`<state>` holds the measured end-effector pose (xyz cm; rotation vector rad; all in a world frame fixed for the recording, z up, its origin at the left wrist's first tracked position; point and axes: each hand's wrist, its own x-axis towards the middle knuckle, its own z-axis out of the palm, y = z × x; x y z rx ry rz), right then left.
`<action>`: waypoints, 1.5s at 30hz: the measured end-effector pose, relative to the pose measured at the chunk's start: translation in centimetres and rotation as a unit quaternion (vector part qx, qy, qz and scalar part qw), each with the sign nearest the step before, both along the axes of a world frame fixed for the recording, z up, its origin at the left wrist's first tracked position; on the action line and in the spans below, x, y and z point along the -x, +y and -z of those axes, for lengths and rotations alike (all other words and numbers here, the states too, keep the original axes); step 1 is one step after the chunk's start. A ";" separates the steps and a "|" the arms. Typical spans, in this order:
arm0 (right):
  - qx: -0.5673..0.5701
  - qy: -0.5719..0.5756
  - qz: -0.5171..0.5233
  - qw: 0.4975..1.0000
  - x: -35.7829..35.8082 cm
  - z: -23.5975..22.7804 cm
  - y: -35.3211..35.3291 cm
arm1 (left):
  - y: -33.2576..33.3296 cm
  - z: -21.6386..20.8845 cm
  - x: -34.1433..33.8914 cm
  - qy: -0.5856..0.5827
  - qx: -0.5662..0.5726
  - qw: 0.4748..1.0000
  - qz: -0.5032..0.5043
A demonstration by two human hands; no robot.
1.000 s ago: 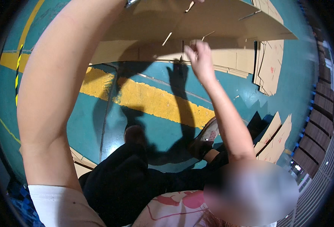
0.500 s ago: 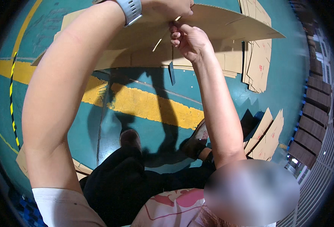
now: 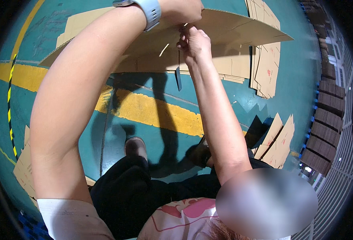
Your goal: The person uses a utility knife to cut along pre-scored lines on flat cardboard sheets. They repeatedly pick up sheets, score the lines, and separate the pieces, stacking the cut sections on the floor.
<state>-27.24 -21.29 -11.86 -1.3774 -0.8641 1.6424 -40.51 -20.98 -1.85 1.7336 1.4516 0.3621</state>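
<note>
A brown cardboard sheet [image 3: 232,30] is held up at the far side, tilted, with slits cut in it. My left hand [image 3: 183,12], below a pale blue watch [image 3: 153,15], is closed over the sheet's upper edge, its fingertips mostly hidden. Just below it, the curled fingers of my right hand [image 3: 196,45] press together against the sheet by a slit. Whatever lies between those fingertips is hidden. Light shows through another slit, left of the right hand. Behind and beneath the raised sheet lies a stack of flat cardboard [image 3: 144,65].
More flat cardboard [image 3: 269,72] lies at the far right, with further pieces [image 3: 278,140] nearer on the right and others [image 3: 23,170] at the left. A dark strip [image 3: 178,79] hangs or lies by the stack. Yellow lines [image 3: 156,110] cross the green floor. Bundled brown stacks [image 3: 327,120] line the right.
My right wrist has turned more upright, its fingers still at the slit. My left forearm has swung slightly right. The sheet sits a little lower and further left in view.
</note>
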 end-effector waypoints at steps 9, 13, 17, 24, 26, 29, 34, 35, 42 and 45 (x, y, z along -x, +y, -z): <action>0.027 -0.058 -0.093 0.994 -0.2 -1.5 0.3 | 0.7 0.9 -0.1 0.118 -0.064 0.990 0.036; -0.040 -0.069 -0.050 0.996 1.1 -0.2 0.4 | 1.9 4.4 0.4 0.155 -0.147 0.976 0.050; -0.226 -0.163 0.055 0.959 1.0 4.1 0.8 | 1.1 1.7 -1.7 0.123 -0.058 0.991 0.009; -0.370 -0.359 -0.153 0.843 -1.2 3.5 -3.5 | 3.8 4.8 0.4 0.181 -0.174 0.955 0.161; -0.291 -0.409 -0.269 0.822 -2.4 4.4 -4.1 | 3.2 3.3 2.3 0.119 -0.091 0.988 0.046; -0.282 -0.478 -0.289 0.779 -5.7 8.7 -3.1 | 3.1 2.2 3.0 0.094 -0.071 0.990 0.073; -0.092 -0.642 -0.381 0.659 -10.5 14.0 -6.1 | 5.1 3.8 2.7 -0.020 0.028 0.996 0.082; -0.144 -0.656 -0.347 0.654 -10.1 14.4 -7.8 | 4.5 2.8 3.4 -0.032 0.055 0.996 0.055; -0.151 -0.603 -0.269 0.735 -10.4 17.3 -9.8 | 3.4 3.2 4.3 0.139 -0.117 0.981 0.065; -0.145 -0.587 -0.277 0.747 -11.8 17.5 -9.5 | -1.8 1.3 -0.2 0.162 -0.089 0.982 0.033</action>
